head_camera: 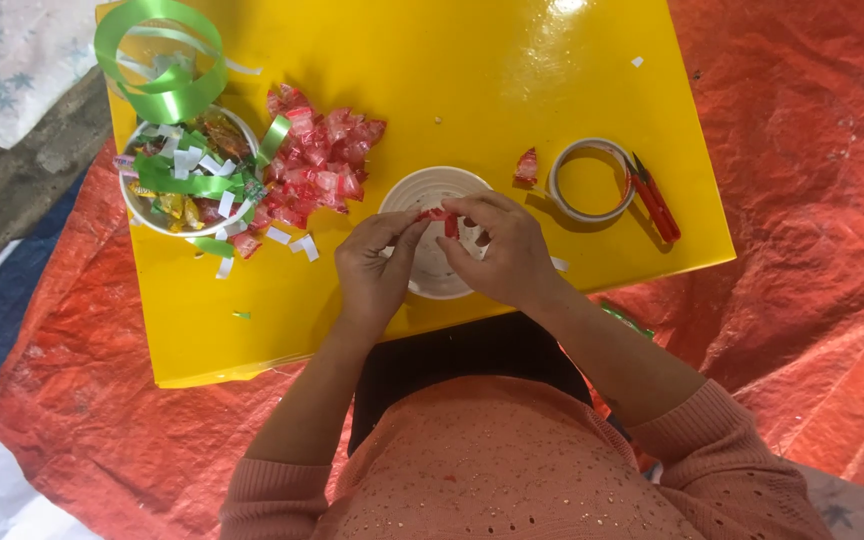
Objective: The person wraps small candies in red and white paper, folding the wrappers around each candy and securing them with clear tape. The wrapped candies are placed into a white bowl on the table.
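A small red wrapped candy (439, 217) is pinched between the fingertips of my left hand (372, 270) and my right hand (502, 250). Both hands hover over a white round disc (432, 190) on the yellow table (432, 70). A pile of red wrapped candies (317, 160) lies to the left of the disc. One loose red candy (526, 166) sits to its right.
A white bowl (152, 215) at the left holds green ribbon pieces, white strips and candies. A green ribbon loop (159, 60) lies behind it. A tape roll (592, 180) and red snips (654, 197) are at the right. Orange tarp (812, 200) surrounds the table.
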